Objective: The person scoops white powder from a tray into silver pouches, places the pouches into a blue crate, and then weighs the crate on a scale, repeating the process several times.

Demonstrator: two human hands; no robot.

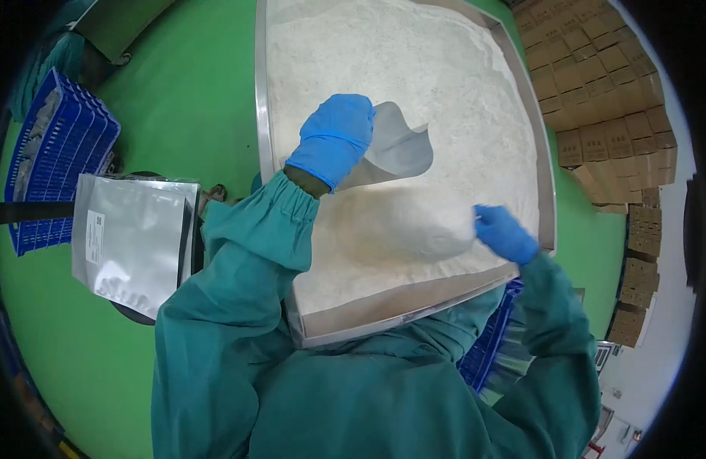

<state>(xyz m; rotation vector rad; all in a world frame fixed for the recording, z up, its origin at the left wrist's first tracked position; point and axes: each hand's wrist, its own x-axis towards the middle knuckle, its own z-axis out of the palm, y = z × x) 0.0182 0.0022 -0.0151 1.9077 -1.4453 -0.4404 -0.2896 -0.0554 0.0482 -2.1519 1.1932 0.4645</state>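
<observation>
My left hand [335, 138], in a blue glove, is closed around a grey metal scoop [405, 147] with a curved, flared blade. The scoop is over pale powder [345, 57] that lies in a large metal-rimmed tray [262, 92]. Below the scoop, a clear plastic bag [437, 229] seems to lie on the powder, its outline blurred. My right hand [506, 233], also gloved in blue, is at the bag's right side with its fingers pinched together at the bag's edge, near the tray's right front corner.
Silver foil pouches [138, 237] with a white label are stacked at the left. Behind them stands a blue plastic crate [62, 145] on the green floor. Cardboard boxes [598, 84] are piled at the right. Another blue crate [487, 336] shows below the tray's front edge.
</observation>
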